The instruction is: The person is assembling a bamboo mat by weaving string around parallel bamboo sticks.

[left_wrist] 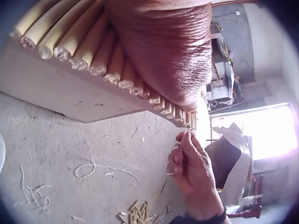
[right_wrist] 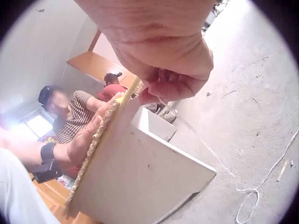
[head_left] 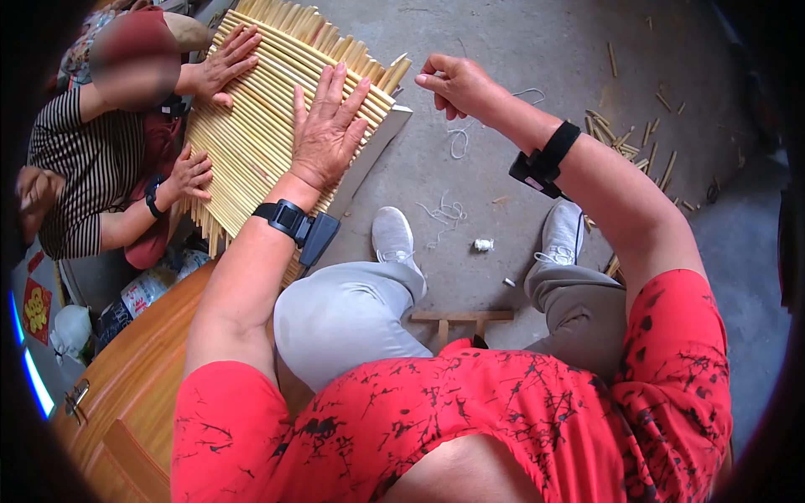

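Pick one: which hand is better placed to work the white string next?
Right, I'd say. The right hand pinches the white string near the edge of the stick mat. The left hand lies spread on the mat, so using it would likely mean lifting it off.

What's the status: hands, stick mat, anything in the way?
Left hand flat on stick mat. Right hand pinching white string beside mat's edge. Striped-shirt person's hand also on mat; possible obstruction.
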The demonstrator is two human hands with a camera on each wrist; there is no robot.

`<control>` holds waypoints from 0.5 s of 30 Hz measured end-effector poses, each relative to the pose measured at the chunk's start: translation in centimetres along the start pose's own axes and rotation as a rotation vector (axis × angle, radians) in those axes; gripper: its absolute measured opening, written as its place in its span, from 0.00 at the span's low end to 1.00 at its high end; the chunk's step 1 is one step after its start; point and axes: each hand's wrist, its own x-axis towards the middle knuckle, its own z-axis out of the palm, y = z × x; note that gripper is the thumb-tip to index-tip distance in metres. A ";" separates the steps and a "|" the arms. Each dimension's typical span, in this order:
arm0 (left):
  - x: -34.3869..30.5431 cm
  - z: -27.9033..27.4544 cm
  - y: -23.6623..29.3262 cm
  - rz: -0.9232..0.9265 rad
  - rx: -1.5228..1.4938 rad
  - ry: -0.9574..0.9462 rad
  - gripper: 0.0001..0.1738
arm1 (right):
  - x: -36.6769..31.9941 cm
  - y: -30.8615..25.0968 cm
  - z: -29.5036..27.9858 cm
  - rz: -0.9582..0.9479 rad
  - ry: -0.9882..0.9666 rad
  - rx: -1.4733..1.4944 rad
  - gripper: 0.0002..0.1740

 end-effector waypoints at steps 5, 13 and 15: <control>-0.1 0.1 -0.1 0.002 0.007 -0.009 0.28 | -1.1 1.0 -0.1 -0.008 -0.086 0.036 0.10; 0.0 0.2 -0.2 0.004 0.016 0.005 0.28 | -1.6 0.1 -0.1 -0.229 -0.013 -0.184 0.09; 0.0 0.2 -0.1 0.001 -0.010 0.015 0.28 | -1.4 -0.8 -0.6 -0.324 0.037 -0.264 0.09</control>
